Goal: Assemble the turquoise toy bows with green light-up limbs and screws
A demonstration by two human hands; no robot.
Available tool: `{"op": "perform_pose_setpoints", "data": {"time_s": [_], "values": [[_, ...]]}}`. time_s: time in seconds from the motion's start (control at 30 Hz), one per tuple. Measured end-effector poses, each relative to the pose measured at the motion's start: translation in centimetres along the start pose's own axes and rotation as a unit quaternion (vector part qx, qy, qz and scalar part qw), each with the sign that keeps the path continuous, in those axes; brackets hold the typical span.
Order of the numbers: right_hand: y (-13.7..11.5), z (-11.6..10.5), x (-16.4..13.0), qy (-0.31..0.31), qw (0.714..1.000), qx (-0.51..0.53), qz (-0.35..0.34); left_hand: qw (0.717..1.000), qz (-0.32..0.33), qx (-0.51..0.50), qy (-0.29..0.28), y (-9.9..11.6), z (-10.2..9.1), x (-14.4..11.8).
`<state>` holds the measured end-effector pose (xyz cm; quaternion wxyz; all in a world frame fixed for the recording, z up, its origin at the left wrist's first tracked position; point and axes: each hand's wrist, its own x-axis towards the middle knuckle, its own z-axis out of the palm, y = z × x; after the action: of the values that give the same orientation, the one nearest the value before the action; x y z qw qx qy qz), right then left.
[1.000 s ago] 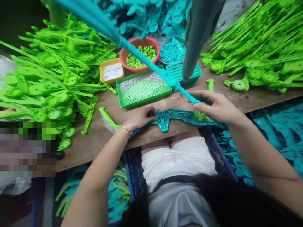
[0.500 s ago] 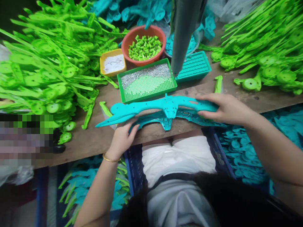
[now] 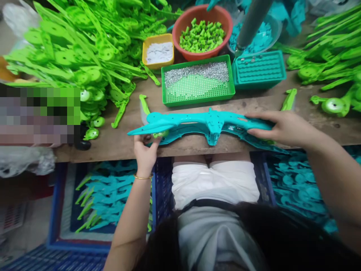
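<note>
Over the brown wooden tabletop (image 3: 121,143), the right hand (image 3: 287,128) grips a turquoise, bow-shaped plastic upper shell (image 3: 191,119); the left hand (image 3: 146,150) curls under its other end, grip unclear. The matching turquoise plastic lower shell (image 3: 176,138) lies beneath, seemingly not yet closed up.

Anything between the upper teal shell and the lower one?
Yes: a green piece shows between the upper teal shell and the lower teal shell at the left end, beside the left hand. At the right end, the thumb of the right hand appears to sit in the gap too.
</note>
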<state>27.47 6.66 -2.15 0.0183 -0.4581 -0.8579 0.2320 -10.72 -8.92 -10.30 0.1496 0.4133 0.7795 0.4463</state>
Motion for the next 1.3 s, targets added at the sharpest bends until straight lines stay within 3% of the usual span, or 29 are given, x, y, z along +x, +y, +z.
{"op": "perform_pose_setpoints", "data": {"time_s": [0.17, 0.4, 0.5, 0.67, 0.83, 1.07, 1.3], "values": [[0.1, 0.3, -0.1, 0.01, 0.999, -0.02, -0.046, 0.994, -0.024, -0.092, -0.047, -0.2, -1.5, -0.6], [-0.6, 0.3, -0.7, 0.053, 0.988, -0.089, -0.115, 0.963, -0.157, -0.217, 0.006, -0.1, -3.3, -0.9], [-0.9, 0.3, -0.9, 0.064, 0.985, -0.113, -0.116, 0.936, -0.217, -0.275, -0.033, 0.4, -3.4, -0.5], [-0.9, 0.3, -0.8, 0.03, 0.992, -0.098, -0.075, 0.906, -0.287, -0.3, -0.085, 1.2, -3.1, 0.1], [-0.1, -0.1, 0.1, -0.005, 0.998, -0.054, -0.01, 0.896, -0.295, -0.326, -0.069, 1.2, -2.7, 0.0], [-0.7, -0.6, 0.0, -0.037, 0.996, -0.078, 0.006, 0.887, -0.278, -0.367, -0.042, 1.1, -2.4, -0.4], [-1.0, 0.3, -1.2, -0.028, 0.998, -0.063, 0.002, 0.887, -0.263, -0.378, -0.028, 0.5, -2.2, -0.4]]}}
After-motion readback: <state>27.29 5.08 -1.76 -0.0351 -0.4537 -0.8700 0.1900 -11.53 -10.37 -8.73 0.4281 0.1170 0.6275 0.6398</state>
